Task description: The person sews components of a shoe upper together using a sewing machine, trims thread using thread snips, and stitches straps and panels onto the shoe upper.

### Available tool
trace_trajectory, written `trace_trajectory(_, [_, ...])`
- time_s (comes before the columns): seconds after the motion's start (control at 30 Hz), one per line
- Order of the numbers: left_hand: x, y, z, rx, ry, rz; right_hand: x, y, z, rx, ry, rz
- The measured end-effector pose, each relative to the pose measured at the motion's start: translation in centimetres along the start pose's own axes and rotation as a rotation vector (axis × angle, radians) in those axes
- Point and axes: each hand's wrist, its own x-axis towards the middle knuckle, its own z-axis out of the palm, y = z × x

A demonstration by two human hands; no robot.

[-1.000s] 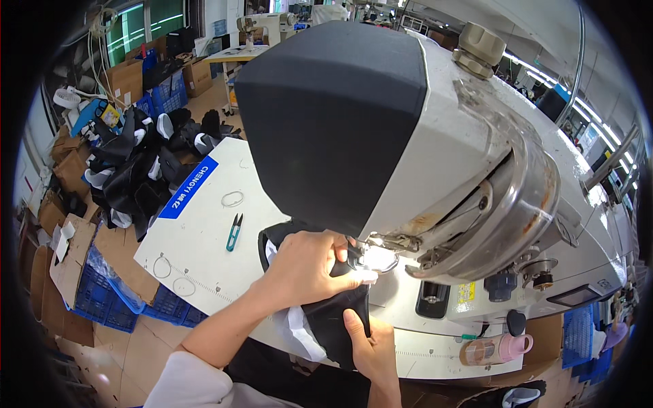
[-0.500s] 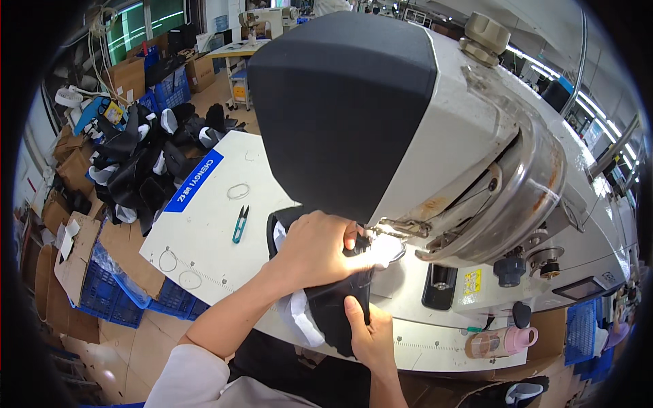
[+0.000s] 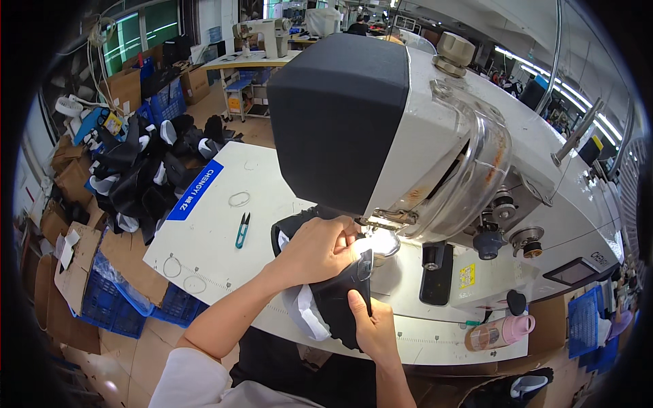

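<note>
A black sewn piece with white lining (image 3: 335, 306), perhaps a shoe upper, lies tilted at the near side of the sewing machine (image 3: 340, 122). My left hand (image 3: 314, 250) is closed on its upper part, fingers bent close beside the lit needle area (image 3: 381, 241). Lower down, my right hand (image 3: 373, 330) pinches the right edge, thumb on top and fingers underneath. A small shiny dark patch shows on the edge between my hands. The machine head and glare partly hide the needle, so I cannot tell whether it is in the material.
Blue-handled thread snips (image 3: 242, 231) lie on the white table (image 3: 204, 238) to the left. A pink-capped bottle (image 3: 500, 333) lies at the right front. Beyond the left edge are a heap of black pieces (image 3: 136, 170) and blue crates (image 3: 109, 299). Another sewing machine (image 3: 265, 34) stands behind.
The view has shifted, showing more of the room behind. The black piece has turned slightly, baring its right edge near the needle. Both hands keep their hold; the left fingers are bent closer together.
</note>
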Motion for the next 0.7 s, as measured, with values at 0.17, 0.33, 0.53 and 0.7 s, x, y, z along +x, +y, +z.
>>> trace_trajectory(0.17, [0.2,1.2,-0.9,0.019,-0.049,-0.021,-0.1,-0.1,-0.2,-0.028,-0.007,0.043])
trace_trajectory(0.33, [0.4,1.7,-1.1,0.048,-0.061,-0.041,0.0,-0.6,-0.2,-0.015,-0.002,0.030])
trace_trajectory(0.53, [1.0,1.5,-1.3,-0.021,-0.065,-0.002,0.3,-0.4,0.1,0.000,0.043,0.043])
trace_trajectory(0.7, [1.5,0.1,-1.3,-0.032,-0.054,0.086,0.2,-0.9,1.5,-0.074,0.122,-0.040])
